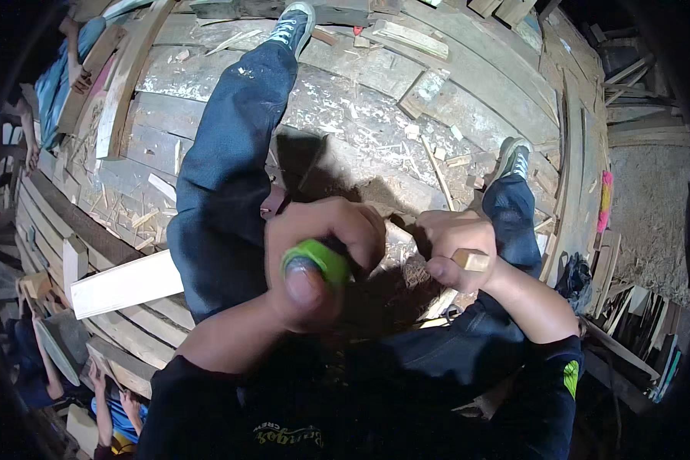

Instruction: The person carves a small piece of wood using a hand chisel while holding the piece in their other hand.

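A tool with a green handle [318, 261] is seen closest to the camera, gripped in the left hand [314, 257], whose fingers are wrapped tightly around the handle while the thumb is pressed against its rounded end. The working end of the tool is hidden behind the hand, so its kind cannot be told. Just beside it, to the right, a small pale block of wood [470, 260] is clamped in the right hand [456, 249], with one squared end left sticking out past the thumb. The two hands are held near each other, above the lap, and whether the tool touches the block cannot be told. Both forearms are bare below dark sleeves.

Below the hands, legs in blue jeans [230, 176] are stretched out over a floor of rough, weathered planks [360, 115], littered with chips and shavings. A sneaker [291, 23] is worn on the left foot, near the top edge, and another sneaker [514, 159] is seen on the right foot. A pale, freshly cut board [126, 284] lies just left of the left leg. More timber is stacked along the right rim. At the left rim, other people in blue clothing [61, 77] are partly seen, one near the top and others at the lower corner.
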`<control>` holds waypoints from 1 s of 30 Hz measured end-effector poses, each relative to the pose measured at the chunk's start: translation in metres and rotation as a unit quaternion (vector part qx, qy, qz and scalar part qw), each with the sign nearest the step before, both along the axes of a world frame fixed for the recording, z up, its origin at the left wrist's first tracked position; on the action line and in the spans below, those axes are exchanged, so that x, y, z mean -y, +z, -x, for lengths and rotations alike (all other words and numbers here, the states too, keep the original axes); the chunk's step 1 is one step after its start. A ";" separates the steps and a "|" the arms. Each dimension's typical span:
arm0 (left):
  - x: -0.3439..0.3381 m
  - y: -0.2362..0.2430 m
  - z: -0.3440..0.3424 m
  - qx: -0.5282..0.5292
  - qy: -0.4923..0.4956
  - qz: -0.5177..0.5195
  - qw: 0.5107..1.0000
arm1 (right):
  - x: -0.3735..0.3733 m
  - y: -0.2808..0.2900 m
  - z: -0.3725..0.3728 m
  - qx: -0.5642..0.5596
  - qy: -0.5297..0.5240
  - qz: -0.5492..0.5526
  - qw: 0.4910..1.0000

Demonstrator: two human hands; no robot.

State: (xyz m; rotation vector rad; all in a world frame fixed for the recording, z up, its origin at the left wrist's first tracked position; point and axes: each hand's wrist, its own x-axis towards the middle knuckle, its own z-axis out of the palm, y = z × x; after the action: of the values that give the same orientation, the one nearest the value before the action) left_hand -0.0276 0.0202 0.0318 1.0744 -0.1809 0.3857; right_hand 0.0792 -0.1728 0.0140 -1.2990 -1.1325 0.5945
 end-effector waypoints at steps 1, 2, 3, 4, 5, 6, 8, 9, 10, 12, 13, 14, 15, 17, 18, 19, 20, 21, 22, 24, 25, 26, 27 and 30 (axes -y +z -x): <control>0.000 0.003 0.003 0.003 -0.023 -0.016 1.000 | 0.000 0.000 -0.001 0.012 0.006 -0.005 1.000; 0.008 0.000 0.000 0.025 0.004 -0.030 0.999 | 0.001 -0.002 -0.001 -0.009 -0.006 -0.005 1.000; 0.012 -0.003 0.001 0.046 0.006 -0.032 0.998 | -0.001 -0.003 0.000 -0.008 -0.004 -0.005 1.000; 0.010 -0.005 0.001 0.056 -0.006 -0.024 0.998 | -0.004 -0.004 0.002 -0.028 -0.010 -0.022 0.999; 0.008 -0.007 0.000 0.067 -0.022 -0.013 0.997 | -0.004 -0.005 0.003 -0.048 -0.021 -0.036 0.998; 0.005 -0.007 0.001 0.069 -0.023 -0.012 0.997 | -0.002 -0.006 0.001 -0.027 -0.017 -0.033 0.999; -0.001 -0.006 0.001 0.007 -0.024 0.049 0.998 | -0.001 -0.002 0.002 -0.025 -0.013 -0.021 0.999; -0.003 -0.011 -0.002 0.006 -0.004 0.066 0.998 | 0.000 -0.001 0.002 -0.026 -0.009 -0.010 1.000; -0.006 -0.011 -0.005 -0.008 0.004 0.113 0.994 | 0.000 -0.004 0.003 -0.030 -0.007 -0.010 0.999; -0.012 -0.012 -0.010 -0.020 0.011 0.161 0.987 | 0.001 -0.005 0.003 -0.043 -0.008 -0.014 0.999; -0.015 -0.013 -0.012 -0.005 0.021 0.193 0.981 | 0.001 -0.005 0.003 -0.057 -0.010 -0.018 0.998; -0.017 -0.014 -0.013 0.008 0.031 0.225 0.974 | 0.001 -0.005 0.003 -0.066 -0.009 -0.017 0.998; -0.018 -0.013 -0.012 0.007 0.030 0.225 0.974 | 0.001 -0.004 0.003 -0.067 -0.010 -0.018 0.998; -0.019 -0.008 -0.010 0.036 0.029 0.118 0.992 | 0.000 -0.002 0.001 -0.048 -0.005 -0.015 0.999; -0.015 -0.009 -0.008 0.016 0.014 0.105 0.994 | 0.000 -0.002 0.001 -0.050 -0.005 -0.016 0.999; -0.011 -0.013 -0.007 -0.009 0.021 0.064 0.998 | 0.000 -0.002 0.001 -0.038 -0.004 -0.012 0.999; -0.005 -0.019 -0.007 -0.024 0.002 0.037 0.999 | 0.000 -0.001 0.001 -0.024 -0.002 -0.007 1.000; -0.001 -0.023 -0.008 -0.039 -0.016 0.011 0.999 | 0.000 0.001 0.001 -0.024 -0.002 -0.007 1.000; 0.002 -0.022 -0.008 -0.039 -0.016 0.011 0.999 | 0.001 0.003 0.001 -0.007 -0.003 0.008 1.000; 0.008 -0.020 -0.008 -0.052 -0.013 -0.025 0.998 | 0.003 0.002 0.000 0.010 -0.007 0.022 1.000; 0.007 -0.020 -0.008 -0.052 -0.013 -0.026 0.998 | 0.003 0.000 0.000 -0.005 -0.003 0.019 1.000; 0.005 -0.019 -0.009 -0.056 -0.008 -0.010 0.998 | 0.002 0.000 0.000 -0.020 0.002 0.016 1.000; 0.003 -0.018 -0.010 -0.060 -0.003 0.006 0.998 | 0.002 0.000 0.001 -0.019 0.003 0.015 1.000; 0.001 -0.020 -0.015 -0.059 0.010 0.036 0.998 | 0.001 0.000 0.004 -0.033 -0.011 0.008 0.999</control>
State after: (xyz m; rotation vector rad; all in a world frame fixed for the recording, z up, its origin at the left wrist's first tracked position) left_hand -0.0125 0.0194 0.0115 1.0263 -0.0505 0.3438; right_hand 0.0755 -0.1736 0.0138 -1.2959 -1.0606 0.6267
